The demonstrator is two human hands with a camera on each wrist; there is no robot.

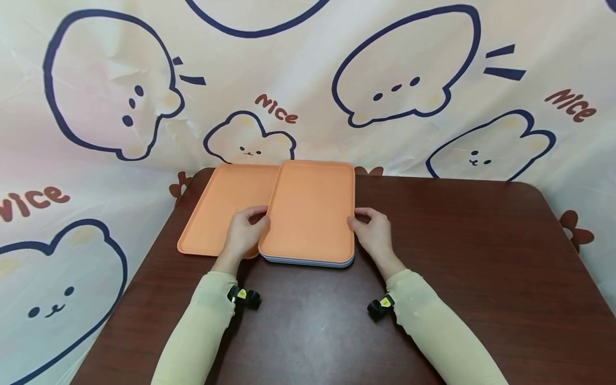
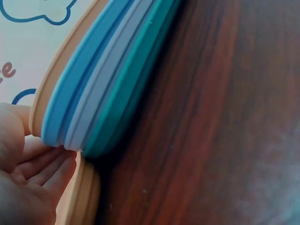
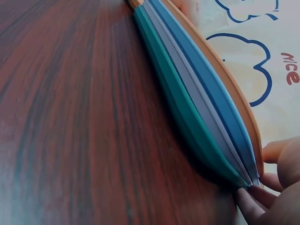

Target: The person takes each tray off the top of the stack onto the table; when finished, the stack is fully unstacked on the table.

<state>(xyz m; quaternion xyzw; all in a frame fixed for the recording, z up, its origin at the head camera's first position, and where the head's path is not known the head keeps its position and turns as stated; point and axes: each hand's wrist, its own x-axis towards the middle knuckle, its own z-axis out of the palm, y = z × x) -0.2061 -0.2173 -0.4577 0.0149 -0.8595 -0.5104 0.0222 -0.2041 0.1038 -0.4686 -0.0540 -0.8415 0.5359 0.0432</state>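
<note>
A stack of rectangular trays sits near the table's far side, its top an orange tray (image 1: 313,208). From the left wrist side, the edges below show a blue tray (image 2: 70,98), a lilac tray (image 2: 101,79) and a green tray (image 2: 126,93). My left hand (image 1: 243,232) grips the stack's left edge, thumb by the orange rim and fingers at the lower rims. On the opposite edge my right hand (image 1: 375,232) holds the stack the same way, its fingertips (image 3: 248,199) at the lower edges. Another orange tray (image 1: 221,214) lies to the left, partly covered by the stack.
The dark brown wooden table (image 1: 457,267) extends to the right and toward me. A cream cloth (image 1: 385,144) printed with cartoon outlines hangs behind and beside it. Small black wrist cameras are strapped over both pale green sleeves (image 1: 197,326).
</note>
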